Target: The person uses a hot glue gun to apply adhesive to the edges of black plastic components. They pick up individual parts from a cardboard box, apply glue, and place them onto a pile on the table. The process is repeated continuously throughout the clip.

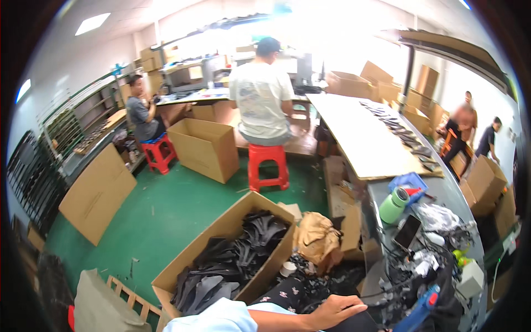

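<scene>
One hand in the head view: the left hand (333, 313), reaching in low from a pale blue sleeve (218, 316), its fingers together and gently bent, tips pointing right. Under them sits a dark surface (357, 322), right down at the lower edge, and whether they grip it or merely rest on it, I cannot tell! The right hand is out of the picture, so no call on its fingers.

Just left of that hand, dark flowered cloth (282, 293), and beyond it a long open carton (271, 266), heaped with dark flat pieces (221, 265), its near corner crowding the sleeve. Off its right wall come a white cup (288, 269) and crumpled brown paper (316, 238), so that side is tight.

Right again, the grey bench (378, 193) curves down the rim, loaded: green bottle (394, 206) by its left edge, blue tray (410, 181) behind, phone (407, 231), clear plastic (437, 217), white box (472, 279) toward the outer edge, and a blurred blue object (416, 314) low down.

The wider room is leftward: green floor (141, 221) stretches from the long carton to a leaning cardboard sheet (98, 193), and up to a red stool (268, 166) bearing a co-worker (261, 91).
</scene>
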Available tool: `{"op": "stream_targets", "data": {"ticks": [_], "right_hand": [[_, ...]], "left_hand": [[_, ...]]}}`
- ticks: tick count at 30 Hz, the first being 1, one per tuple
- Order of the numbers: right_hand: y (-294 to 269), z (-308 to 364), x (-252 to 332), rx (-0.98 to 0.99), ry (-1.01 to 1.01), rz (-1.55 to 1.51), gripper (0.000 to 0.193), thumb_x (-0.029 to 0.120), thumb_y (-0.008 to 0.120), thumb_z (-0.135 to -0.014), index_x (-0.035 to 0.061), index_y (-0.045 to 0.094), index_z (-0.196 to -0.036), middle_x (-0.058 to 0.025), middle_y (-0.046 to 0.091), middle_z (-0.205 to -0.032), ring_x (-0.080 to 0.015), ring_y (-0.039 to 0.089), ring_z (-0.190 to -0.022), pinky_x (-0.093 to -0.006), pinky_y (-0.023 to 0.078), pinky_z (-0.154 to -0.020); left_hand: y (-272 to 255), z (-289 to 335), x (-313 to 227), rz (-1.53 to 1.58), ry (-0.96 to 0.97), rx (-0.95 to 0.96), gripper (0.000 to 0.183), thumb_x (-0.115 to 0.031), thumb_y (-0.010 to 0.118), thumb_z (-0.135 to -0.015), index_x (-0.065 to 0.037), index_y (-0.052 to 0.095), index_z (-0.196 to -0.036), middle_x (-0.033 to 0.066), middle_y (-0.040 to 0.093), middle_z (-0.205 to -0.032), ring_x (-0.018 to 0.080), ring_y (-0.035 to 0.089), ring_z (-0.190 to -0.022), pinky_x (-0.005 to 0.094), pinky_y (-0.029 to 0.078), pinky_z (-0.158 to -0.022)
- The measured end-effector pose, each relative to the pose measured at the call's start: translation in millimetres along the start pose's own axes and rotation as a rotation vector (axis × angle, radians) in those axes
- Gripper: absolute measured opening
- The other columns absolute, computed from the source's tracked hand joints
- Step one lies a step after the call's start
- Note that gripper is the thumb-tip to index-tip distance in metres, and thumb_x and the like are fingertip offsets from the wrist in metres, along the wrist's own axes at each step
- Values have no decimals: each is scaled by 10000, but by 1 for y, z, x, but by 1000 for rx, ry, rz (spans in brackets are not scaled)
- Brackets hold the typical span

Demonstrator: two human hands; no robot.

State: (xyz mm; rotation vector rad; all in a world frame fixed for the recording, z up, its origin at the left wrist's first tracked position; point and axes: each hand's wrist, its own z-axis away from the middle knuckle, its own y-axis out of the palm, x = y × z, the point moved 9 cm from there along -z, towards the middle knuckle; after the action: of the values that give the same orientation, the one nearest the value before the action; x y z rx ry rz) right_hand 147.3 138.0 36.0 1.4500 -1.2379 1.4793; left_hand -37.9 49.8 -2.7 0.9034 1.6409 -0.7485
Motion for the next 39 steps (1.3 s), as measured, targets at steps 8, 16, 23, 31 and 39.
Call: {"op": "stream_targets", "data": {"ticks": [8, 16, 23, 31, 39], "right_hand": [[-2, -3, 11, -163, -154, -182, 595, -56, 653, -697, -68, 408, -1239, -155, 512, -1122, -224, 513, -902, -336, 439, -796], [16, 11, 8, 57, 27, -321, 586, -44, 651, -692, -69, 416, -1228, -134, 509, -1094, -194, 508, -865, -312, 438, -770], [18, 5, 11, -48, -96, -162, 624, -51, 694, -705, -55, 366, -1237, -80, 592, -848, -150, 550, -752, -281, 460, -740], [6, 9, 18, -124, -174, -92, 583, 37, 730, -707, -64, 401, -1178, -34, 576, -788, -104, 529, -675, -243, 455, -682], [25, 3, 14, 102, 14, -181, 457, 36, 760, -681, -12, 468, -1029, -33, 594, -708, -109, 549, -592, -239, 463, -582]], "left_hand": [[51, 27, -47, 247, 165, 331, 258, -252, 558, -889, -16, 614, -801, 76, 606, -701, 158, 593, -651, 278, 458, -580], [78, 50, 62, 550, -661, 149, 492, -476, 455, -904, -34, 618, -1048, 14, 601, -933, 111, 521, -851, 243, 422, -751], [41, 35, 25, 662, -386, -138, 254, -235, 489, -928, -7, 582, -986, -4, 563, -891, 94, 494, -821, 265, 443, -710], [67, 32, 22, 1209, -489, 164, 458, -372, 380, -948, 11, 479, -1179, 127, 535, -1181, 240, 502, -1107, 398, 347, -978], [28, -2, -1, 1158, -200, -15, 411, -343, 429, -940, -6, 447, -1175, 139, 504, -1172, 244, 534, -1046, 412, 445, -883]]}}
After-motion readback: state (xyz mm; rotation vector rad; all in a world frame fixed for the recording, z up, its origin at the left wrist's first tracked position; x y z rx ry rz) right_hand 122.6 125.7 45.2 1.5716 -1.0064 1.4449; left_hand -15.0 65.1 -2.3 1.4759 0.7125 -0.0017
